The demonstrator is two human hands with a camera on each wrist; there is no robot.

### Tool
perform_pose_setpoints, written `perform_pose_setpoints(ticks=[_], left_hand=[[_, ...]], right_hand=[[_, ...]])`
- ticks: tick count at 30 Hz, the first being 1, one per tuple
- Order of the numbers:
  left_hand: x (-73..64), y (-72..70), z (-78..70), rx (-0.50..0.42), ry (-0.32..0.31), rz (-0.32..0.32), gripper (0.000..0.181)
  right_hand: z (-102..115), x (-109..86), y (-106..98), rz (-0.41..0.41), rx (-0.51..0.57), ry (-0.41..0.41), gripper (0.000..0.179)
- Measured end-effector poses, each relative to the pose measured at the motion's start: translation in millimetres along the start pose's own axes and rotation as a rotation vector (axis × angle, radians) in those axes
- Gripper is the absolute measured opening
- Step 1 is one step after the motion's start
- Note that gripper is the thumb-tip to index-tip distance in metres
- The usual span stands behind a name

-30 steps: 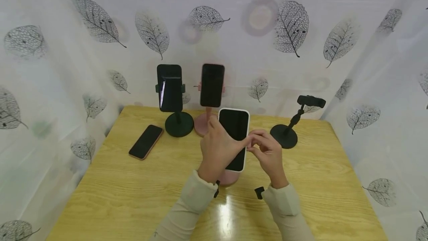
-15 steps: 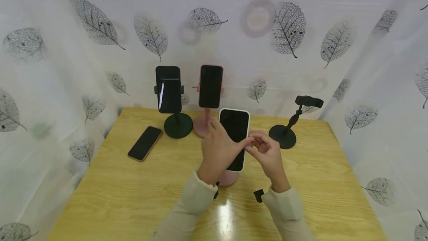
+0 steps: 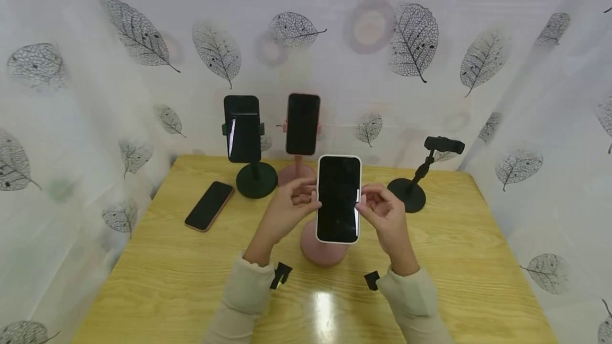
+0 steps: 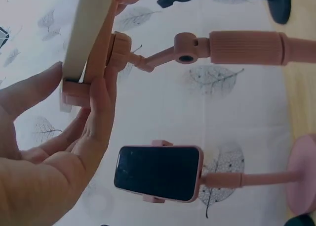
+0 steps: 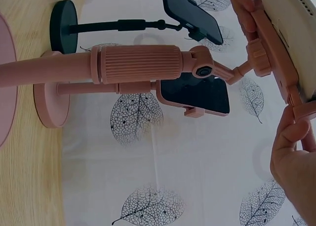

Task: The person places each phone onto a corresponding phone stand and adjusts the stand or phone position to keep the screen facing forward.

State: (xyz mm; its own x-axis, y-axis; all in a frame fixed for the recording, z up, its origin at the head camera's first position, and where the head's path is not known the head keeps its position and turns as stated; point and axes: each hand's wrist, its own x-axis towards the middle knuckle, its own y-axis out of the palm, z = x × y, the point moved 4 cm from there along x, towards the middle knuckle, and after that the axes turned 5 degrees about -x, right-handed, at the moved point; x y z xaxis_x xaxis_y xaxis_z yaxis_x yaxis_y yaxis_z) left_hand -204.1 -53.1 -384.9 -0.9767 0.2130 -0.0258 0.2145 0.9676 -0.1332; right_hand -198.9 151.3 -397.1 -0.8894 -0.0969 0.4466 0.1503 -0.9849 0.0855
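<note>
A phone in a white case point(image 3: 338, 195) stands upright in the clamp of a pink phone stand point(image 3: 324, 251), its dark screen facing me. My left hand point(image 3: 287, 208) pinches the clamp's left end, thumb in front and fingers behind, as the left wrist view shows at the clamp arm point(image 4: 75, 93). On the other side, my right hand point(image 3: 388, 219) pinches the right end of the clamp point(image 5: 277, 55). In the right wrist view, the pale case point(image 5: 291, 25) leans away from the clamp's back plate, leaving a narrow gap.
Behind stand a green stand point(image 3: 256, 179) and another pink stand point(image 3: 292, 173), each with a phone. A phone in a pink case point(image 3: 209, 206) lies at left on the wooden table point(image 3: 162, 280). A black stand point(image 3: 406, 195) with a bare clamp is at right. Leaf-print curtain surrounds the table.
My left hand has moved off the phone's front, left to the clamp's left end, uncovering the screen. The phone has shifted slightly right. My right hand stays at the right edge.
</note>
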Motion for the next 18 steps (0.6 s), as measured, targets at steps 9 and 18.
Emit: perform_pose_setpoints(ticks=[9, 18], left_hand=[[0.4, 5.5, -3.5, -0.016, 0.048, -0.066, 0.042], [1.2, 5.1, -1.0, 0.021, 0.081, -0.037, 0.044]], right_hand=[[1.6, -1.5, 0.1, 0.005, 0.020, -0.068, 0.028], [-3.0, -1.6, -3.9, 0.036, -0.025, -0.058, 0.031]])
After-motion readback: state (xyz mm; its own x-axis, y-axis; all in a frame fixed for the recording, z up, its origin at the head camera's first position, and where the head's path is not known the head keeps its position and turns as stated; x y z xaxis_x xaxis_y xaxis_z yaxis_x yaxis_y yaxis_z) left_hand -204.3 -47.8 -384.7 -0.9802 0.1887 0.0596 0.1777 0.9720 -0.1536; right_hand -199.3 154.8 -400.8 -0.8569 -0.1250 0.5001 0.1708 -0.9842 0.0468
